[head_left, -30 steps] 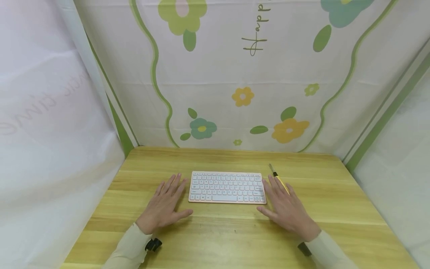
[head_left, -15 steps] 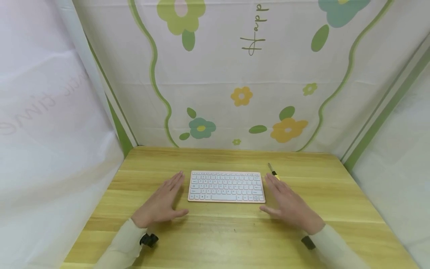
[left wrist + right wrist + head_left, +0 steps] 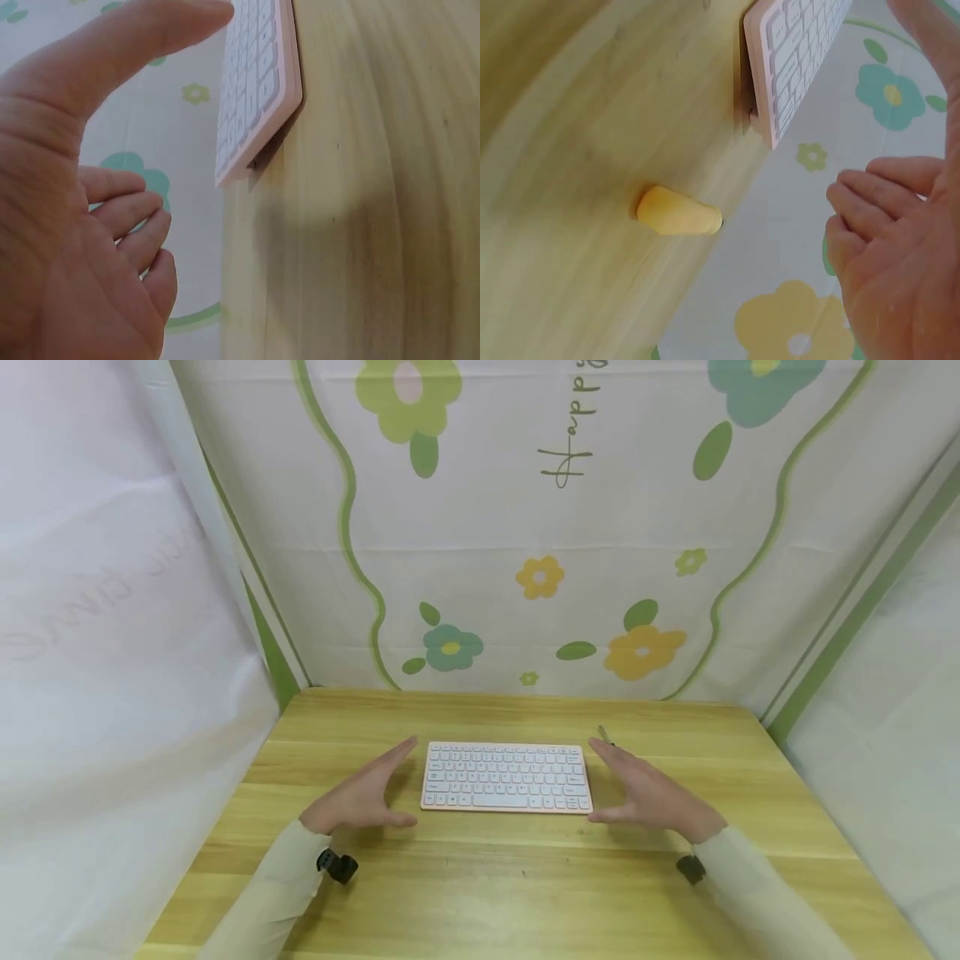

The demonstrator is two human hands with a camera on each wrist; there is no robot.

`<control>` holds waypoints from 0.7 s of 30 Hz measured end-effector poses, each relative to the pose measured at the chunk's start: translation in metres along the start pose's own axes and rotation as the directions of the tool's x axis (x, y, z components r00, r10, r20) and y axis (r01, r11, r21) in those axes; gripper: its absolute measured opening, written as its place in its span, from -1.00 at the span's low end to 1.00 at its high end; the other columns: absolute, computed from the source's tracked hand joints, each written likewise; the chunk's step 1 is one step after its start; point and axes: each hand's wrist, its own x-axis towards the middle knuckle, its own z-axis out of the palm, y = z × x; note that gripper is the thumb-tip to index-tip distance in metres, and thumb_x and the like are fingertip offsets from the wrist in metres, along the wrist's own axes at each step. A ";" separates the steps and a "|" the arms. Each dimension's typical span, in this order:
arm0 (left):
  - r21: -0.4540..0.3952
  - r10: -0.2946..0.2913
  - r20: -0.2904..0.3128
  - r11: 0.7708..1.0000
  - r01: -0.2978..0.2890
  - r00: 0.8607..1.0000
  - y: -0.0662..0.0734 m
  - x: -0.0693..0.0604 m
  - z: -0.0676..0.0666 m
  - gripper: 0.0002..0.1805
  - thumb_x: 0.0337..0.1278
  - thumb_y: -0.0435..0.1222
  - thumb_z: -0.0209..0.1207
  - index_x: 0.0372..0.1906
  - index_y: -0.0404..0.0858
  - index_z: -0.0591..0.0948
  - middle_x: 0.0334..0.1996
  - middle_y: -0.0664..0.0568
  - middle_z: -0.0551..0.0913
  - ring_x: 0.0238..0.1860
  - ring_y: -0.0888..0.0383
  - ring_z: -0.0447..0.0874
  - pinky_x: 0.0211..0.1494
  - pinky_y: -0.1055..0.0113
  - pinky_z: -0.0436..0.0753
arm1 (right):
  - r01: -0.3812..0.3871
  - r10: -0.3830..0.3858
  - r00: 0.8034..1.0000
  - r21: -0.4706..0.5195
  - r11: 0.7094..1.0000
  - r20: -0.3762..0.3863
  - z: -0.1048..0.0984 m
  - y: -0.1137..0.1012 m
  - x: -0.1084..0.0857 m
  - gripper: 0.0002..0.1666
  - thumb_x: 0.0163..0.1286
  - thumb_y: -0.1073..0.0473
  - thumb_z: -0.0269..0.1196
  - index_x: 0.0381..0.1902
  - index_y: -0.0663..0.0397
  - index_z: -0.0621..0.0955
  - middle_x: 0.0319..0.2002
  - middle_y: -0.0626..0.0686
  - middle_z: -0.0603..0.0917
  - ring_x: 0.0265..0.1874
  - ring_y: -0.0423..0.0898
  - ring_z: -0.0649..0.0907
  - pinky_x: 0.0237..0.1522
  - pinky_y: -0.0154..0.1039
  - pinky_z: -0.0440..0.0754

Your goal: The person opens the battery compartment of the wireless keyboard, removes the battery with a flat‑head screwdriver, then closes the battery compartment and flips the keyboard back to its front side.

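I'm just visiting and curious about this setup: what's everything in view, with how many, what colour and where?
table: 1, yellowish wood, lower half, head view
keyboard: 1, white and pink, on the table
screwdriver-like tool: 1, yellow handle, right of keyboard
printed cloth: count unclear, mostly white, behind and beside table
wrist gadgets: 2, black, one per wrist
sleeves: 2, cream, one per arm
left hand: 1, bare, left of keyboard
right hand: 1, bare, right of keyboard

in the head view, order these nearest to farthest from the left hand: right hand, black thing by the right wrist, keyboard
1. Keyboard: just right of the left hand.
2. Right hand: on the keyboard's far side.
3. Black thing by the right wrist: farther right, lower in the picture.
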 end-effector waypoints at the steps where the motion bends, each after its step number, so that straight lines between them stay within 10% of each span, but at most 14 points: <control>1: -0.007 0.001 0.003 1.000 -0.001 1.000 -0.001 0.002 0.000 0.41 -0.06 -0.01 0.62 0.74 -0.23 -0.07 0.73 -0.19 -0.04 0.70 -0.26 0.02 0.69 -0.22 0.18 | -0.004 0.003 1.000 0.019 1.000 0.016 -0.001 0.002 0.002 0.42 0.14 -0.28 0.59 0.65 0.35 0.14 0.61 0.39 0.24 0.52 0.40 0.39 0.47 0.32 0.45; 21: -0.081 0.004 0.054 0.997 0.000 0.999 -0.020 0.033 0.013 0.48 -0.21 -0.05 0.68 0.73 -0.26 -0.06 0.74 -0.16 -0.06 0.73 -0.21 -0.06 0.73 -0.17 0.10 | -0.068 0.047 0.988 0.138 0.988 0.149 0.013 0.024 0.033 0.54 -0.02 -0.22 0.69 0.65 0.37 0.12 0.63 0.37 0.21 0.59 0.38 0.28 0.57 0.32 0.30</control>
